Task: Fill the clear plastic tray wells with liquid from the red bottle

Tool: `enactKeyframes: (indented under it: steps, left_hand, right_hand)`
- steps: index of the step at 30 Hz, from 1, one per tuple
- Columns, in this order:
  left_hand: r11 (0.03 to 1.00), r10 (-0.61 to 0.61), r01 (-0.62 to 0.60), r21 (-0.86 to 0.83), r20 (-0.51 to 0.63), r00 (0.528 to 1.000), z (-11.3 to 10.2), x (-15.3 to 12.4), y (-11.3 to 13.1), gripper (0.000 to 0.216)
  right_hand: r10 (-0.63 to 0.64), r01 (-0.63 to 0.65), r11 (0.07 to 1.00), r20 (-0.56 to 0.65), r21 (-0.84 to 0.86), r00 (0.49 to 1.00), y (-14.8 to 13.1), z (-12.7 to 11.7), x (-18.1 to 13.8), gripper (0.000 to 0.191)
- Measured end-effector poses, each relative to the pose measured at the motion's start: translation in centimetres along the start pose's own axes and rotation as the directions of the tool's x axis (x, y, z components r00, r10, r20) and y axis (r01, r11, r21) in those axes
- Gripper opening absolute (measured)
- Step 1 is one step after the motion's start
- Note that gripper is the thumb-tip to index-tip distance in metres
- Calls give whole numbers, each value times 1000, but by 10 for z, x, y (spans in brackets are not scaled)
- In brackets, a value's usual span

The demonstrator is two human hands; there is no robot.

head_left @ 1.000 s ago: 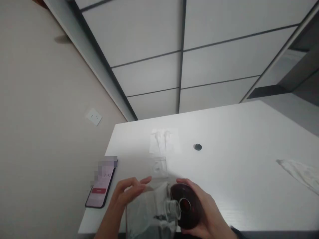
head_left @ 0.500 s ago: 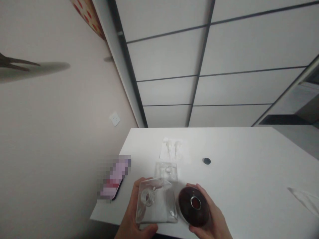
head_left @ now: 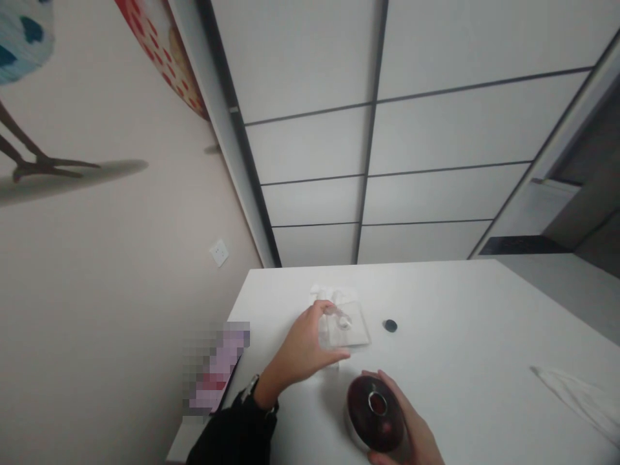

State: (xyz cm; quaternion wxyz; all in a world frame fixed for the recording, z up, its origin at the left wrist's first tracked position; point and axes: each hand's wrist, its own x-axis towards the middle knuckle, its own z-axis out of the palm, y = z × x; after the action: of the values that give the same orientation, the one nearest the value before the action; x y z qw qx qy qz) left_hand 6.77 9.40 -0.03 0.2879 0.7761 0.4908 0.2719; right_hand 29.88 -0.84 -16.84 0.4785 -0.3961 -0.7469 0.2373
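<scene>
My left hand reaches out over the white table and grips a clear plastic bag with a small clear part inside. My right hand holds a dark red, round, dome-shaped object with a silver ring at its centre, near the table's front edge. A black sleeve and a watch show on my left wrist.
A phone lies at the table's left edge. A small black disc sits right of the bag. More clear packaging lies beyond it, and a crumpled clear wrapper lies far right. A wall with a socket stands left.
My left hand moved away from me across the table, carrying the clear bag from beside the dark red object toward the far packaging. The right hand stayed on the dark red object.
</scene>
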Motion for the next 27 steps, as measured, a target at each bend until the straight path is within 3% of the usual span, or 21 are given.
enactKeyframes:
  steps: [5,10,13,17,23,27]
  left_hand:
    - [986,21,-39,160,114,993,20,11,-4,67]
    - [945,79,-150,290,242,967,26,10,-4,84]
    - [914,95,-205,351,304,948,29,10,-1,80]
    - [864,65,-207,459,307,949,33,12,0,79]
    - [821,45,-198,536,286,957,35,14,-5,79]
    - [825,49,-182,534,253,966,35,13,-9,107]
  right_hand:
    - [59,-58,998,-12,38,998,16,-4,-18,97]
    - [116,-111,992,-74,64,990,23,-11,-31,97]
    - [119,-115,991,-58,61,991,19,-22,-31,94]
    - [144,-144,990,-86,9,986,19,-31,-34,95]
    - [217,-243,966,-238,-86,947,34,-44,-29,87]
    - [297,-312,945,-151,-95,943,36,-71,-1,80]
